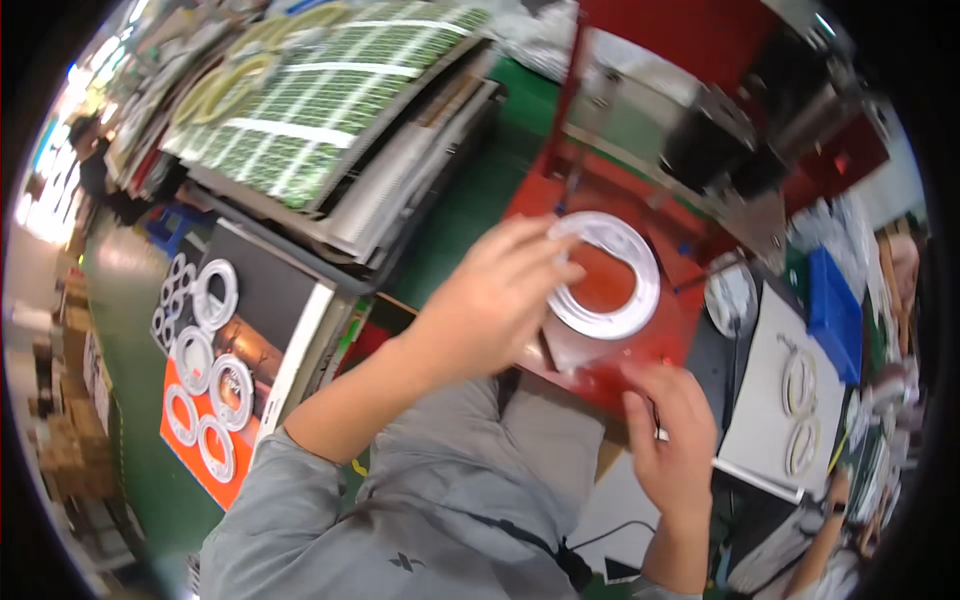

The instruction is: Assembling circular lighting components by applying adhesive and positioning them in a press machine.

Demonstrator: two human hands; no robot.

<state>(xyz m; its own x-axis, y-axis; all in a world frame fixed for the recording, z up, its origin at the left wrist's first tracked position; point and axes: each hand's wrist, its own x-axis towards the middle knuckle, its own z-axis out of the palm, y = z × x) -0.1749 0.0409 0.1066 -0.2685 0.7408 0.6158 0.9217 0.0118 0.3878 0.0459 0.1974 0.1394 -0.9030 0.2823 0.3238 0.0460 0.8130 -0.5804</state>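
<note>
A flat white ring [646, 275] is over the red base plate [675, 325] of a machine in front of me. My left hand [495, 295] grips its left rim, with fingertips reaching over the edge into the opening; the thumb is hidden. Whether the ring rests on the plate or is held just above it, I cannot tell. To the right, near the plate's front edge, my right hand [675, 430] is apart from the ring. Its thumb and fingers are spread with nothing between them, and the fingers are slightly blurred.
The machine's black head [708, 140] overhangs the plate. At left, several white rings [232, 392] lie on an orange and dark board, below a stack of green patterned sheets [330, 110]. At right are a white board [765, 400] with rings, a blue bin [833, 315] and another person's arm [822, 540].
</note>
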